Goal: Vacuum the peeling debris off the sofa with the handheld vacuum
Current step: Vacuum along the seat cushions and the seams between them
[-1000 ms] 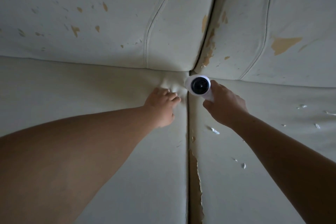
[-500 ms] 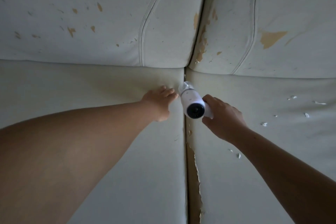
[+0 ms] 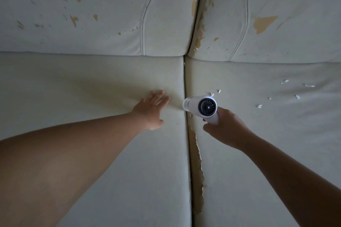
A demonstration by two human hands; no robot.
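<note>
My right hand grips the handle of a white handheld vacuum. Its dark round rear vent faces me and its nozzle end points left, at the seam between the two seat cushions of a pale, peeling sofa. With straight fingers, my left hand presses flat on the left seat cushion just beside that seam. Several small white flakes of peeling debris lie on the right seat cushion, two of them right behind the vacuum.
A long torn strip showing tan backing runs along the seam toward me. Both back cushions carry tan peeled patches. More flakes lie at the far right of the right cushion.
The vacuum has come back along the seam from the cushion corner toward me and turned to point left. My left hand has flattened out, its fingers now straight on the cushion.
</note>
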